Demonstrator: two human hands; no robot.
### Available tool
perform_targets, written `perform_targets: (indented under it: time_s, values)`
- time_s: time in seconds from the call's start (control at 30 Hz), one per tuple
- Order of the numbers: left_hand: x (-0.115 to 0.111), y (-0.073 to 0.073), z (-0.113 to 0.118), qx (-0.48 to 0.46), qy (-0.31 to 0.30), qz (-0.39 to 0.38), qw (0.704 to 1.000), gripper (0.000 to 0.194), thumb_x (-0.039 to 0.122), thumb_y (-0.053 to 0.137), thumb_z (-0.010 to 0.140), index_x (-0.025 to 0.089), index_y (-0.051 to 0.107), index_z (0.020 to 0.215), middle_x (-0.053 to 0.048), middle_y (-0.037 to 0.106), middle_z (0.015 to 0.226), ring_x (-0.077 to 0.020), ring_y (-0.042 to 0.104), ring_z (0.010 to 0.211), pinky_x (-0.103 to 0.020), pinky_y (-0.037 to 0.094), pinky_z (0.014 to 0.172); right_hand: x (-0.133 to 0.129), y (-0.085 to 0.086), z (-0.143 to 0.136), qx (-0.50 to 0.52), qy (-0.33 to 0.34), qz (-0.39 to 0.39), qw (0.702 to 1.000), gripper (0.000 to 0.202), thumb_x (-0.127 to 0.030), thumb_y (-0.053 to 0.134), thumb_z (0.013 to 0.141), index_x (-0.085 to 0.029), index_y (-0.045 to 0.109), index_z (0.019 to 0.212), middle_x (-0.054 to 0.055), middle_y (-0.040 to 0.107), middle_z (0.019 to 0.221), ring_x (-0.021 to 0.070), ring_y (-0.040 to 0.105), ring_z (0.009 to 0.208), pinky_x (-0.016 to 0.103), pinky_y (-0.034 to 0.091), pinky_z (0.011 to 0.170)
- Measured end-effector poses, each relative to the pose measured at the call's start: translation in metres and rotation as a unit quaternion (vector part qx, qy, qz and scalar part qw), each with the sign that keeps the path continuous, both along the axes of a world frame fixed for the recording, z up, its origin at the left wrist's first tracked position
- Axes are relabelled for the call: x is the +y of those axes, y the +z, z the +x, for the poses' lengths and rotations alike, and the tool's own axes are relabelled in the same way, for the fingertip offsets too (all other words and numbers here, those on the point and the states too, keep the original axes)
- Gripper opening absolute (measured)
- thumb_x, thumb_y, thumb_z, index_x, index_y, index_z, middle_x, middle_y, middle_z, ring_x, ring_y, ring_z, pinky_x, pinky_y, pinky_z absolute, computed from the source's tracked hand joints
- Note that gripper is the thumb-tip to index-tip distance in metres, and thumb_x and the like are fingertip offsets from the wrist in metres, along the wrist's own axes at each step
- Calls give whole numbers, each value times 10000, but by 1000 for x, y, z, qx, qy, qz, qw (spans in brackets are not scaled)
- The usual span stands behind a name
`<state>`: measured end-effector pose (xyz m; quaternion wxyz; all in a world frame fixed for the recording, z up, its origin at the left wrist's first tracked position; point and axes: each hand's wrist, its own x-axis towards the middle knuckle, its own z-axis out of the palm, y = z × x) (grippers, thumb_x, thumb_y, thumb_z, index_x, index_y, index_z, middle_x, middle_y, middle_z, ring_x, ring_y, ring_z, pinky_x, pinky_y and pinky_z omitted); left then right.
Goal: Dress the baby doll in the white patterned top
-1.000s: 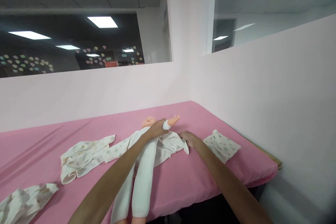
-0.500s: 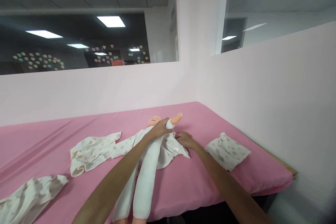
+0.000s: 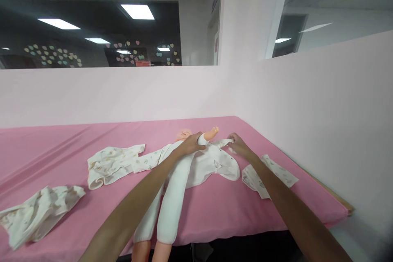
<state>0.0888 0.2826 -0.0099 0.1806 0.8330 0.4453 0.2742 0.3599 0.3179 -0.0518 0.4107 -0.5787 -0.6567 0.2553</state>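
Observation:
A baby doll (image 3: pixel 172 188) in a white body suit lies on its back on the pink table (image 3: pixel 61 151), its head at the far side and its legs hanging over the near edge. My left hand (image 3: pixel 190 145) is closed around the doll's raised arm near the wrist. My right hand (image 3: pixel 238 144) pinches the sleeve end of a white printed baby garment (image 3: pixel 219 163) that is spread out beside the doll's right side.
A folded printed cloth (image 3: pixel 270 174) lies to the right near the wall. Another printed garment (image 3: pixel 112 163) lies left of the doll, and a crumpled one (image 3: pixel 37 215) sits at the near left edge. Pink partition walls close off the back and right.
My right hand has moved away from the doll's body toward the far right, pulling the garment's sleeve out flat. My left hand keeps hold of the doll's arm. The view shifted slightly.

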Motion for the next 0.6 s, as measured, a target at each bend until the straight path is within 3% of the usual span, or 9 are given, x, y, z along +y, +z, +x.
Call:
perform_targets:
  time_s: [0.07, 0.13, 0.23, 0.33, 0.4, 0.5, 0.6]
  values:
    - [0, -1, 3, 7, -7, -3, 1000, 326, 347, 644, 768, 209, 558, 1050, -14, 669, 1020, -238, 630, 922, -294, 455, 710, 1, -1, 7, -142, -77, 55, 985, 291, -177, 541, 779, -190, 601, 1063, 111, 607, 1185, 255, 566, 1084, 403, 397, 939]
    - [2, -3, 6, 18, -7, -5, 1000, 328, 350, 644, 768, 208, 562, 1052, -18, 668, 1024, -238, 630, 921, -293, 451, 705, -4, -6, 1, -214, -87, 86, 969, 315, -190, 519, 824, -198, 613, 1125, 120, 576, 1275, 277, 511, 1205, 442, 329, 1025]
    - [4, -5, 10, 31, -5, 1, 999, 306, 355, 648, 767, 206, 566, 1021, -16, 666, 1009, -235, 627, 915, -297, 450, 714, -18, -21, -28, -246, 11, 91, 965, 335, -391, 572, 871, -220, 629, 1152, 101, 604, 1242, 270, 528, 1182, 404, 334, 1016]
    - [6, -6, 11, 40, -8, 5, 999, 281, 348, 649, 767, 206, 564, 995, -12, 668, 986, -235, 624, 919, -304, 456, 740, -28, -39, -65, -291, 89, 64, 951, 557, -558, 684, 780, -190, 624, 1194, 131, 624, 1208, 323, 534, 1161, 409, 357, 977]
    - [6, -6, 10, 38, -14, 10, 999, 275, 352, 645, 781, 205, 569, 1001, -12, 670, 982, -236, 628, 923, -309, 462, 759, -29, -49, -84, -330, 97, 58, 937, 537, -497, 696, 788, -164, 630, 1204, 161, 628, 1215, 349, 528, 1169, 439, 335, 997]
    - [4, -6, 9, 35, -25, 15, 999, 321, 394, 642, 808, 207, 580, 1062, -18, 681, 1042, -243, 634, 975, -320, 470, 822, -22, -57, -95, -325, 55, 47, 943, 258, -243, 537, 890, -145, 675, 1085, 183, 663, 1141, 329, 547, 1152, 446, 315, 1010]
    - [1, -7, 13, 51, -18, 7, 999, 487, 470, 652, 823, 217, 551, 1227, -42, 681, 1169, -264, 633, 1063, -334, 467, 883, -8, -57, -87, -200, -10, 27, 979, 271, -170, 424, 905, -115, 662, 1025, 203, 668, 1087, 316, 569, 1098, 432, 355, 970]
